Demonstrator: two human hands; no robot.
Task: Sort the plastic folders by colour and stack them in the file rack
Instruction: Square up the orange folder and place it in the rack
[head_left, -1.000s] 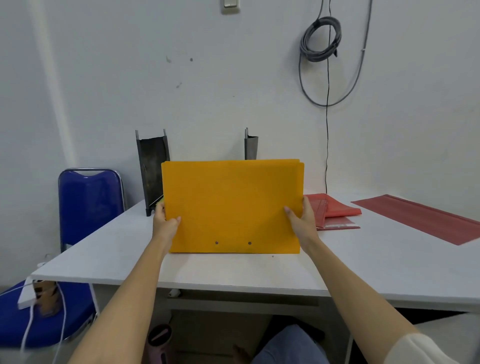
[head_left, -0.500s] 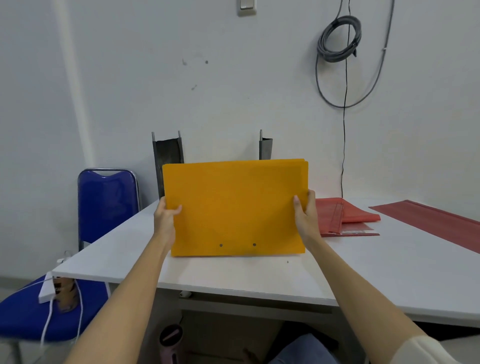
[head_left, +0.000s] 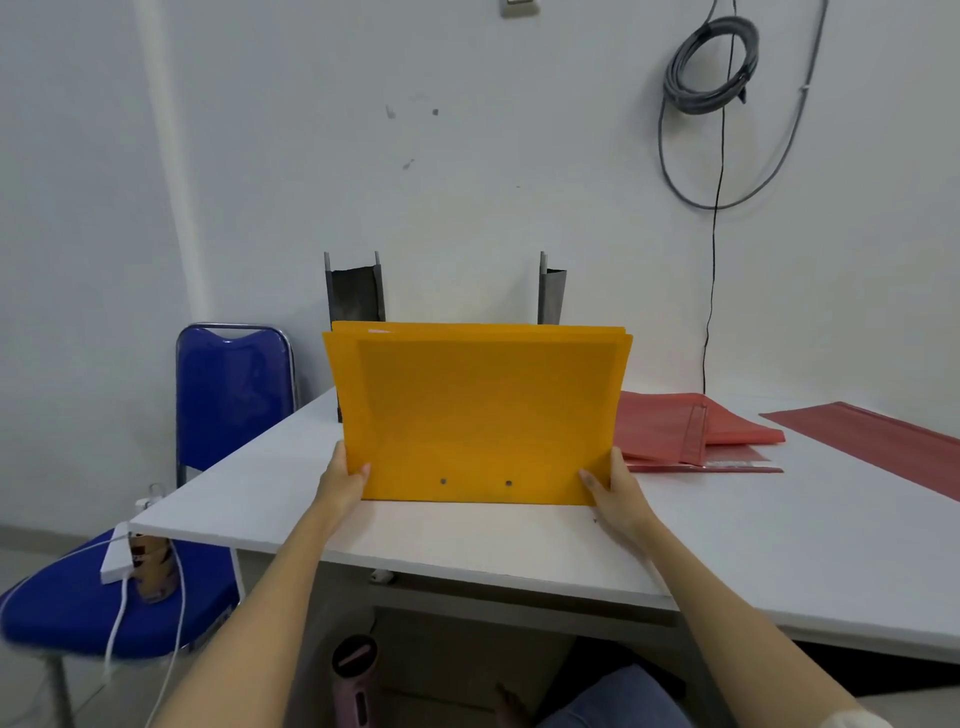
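A bundle of yellow plastic folders stands on its long lower edge on the white table, leaning slightly away from the camera, with at least 2 top edges fanned apart at the upper rim and 2 small dark rivets low on the front cover. The left hand grips the lower left corner, thumb curled over the front face and the other fingers hidden behind it. The right hand grips the lower right corner the same way (thumb on the front, the rest out of sight behind). Directly behind the bundle, against the wall, stands the dark metal file rack; only its 2 upright end pieces rise above the yellow edges, and whatever lies between them is hidden by the bundle, so its contents cannot be told. Just to the right of the yellow bundle, flat on the table, lie red plastic folders in a loose overlapping pile, and further right lies another red folder, opened out flat and running off the frame's edge. To the left of the table stands a blue chair with a white power strip and a small can on its seat.
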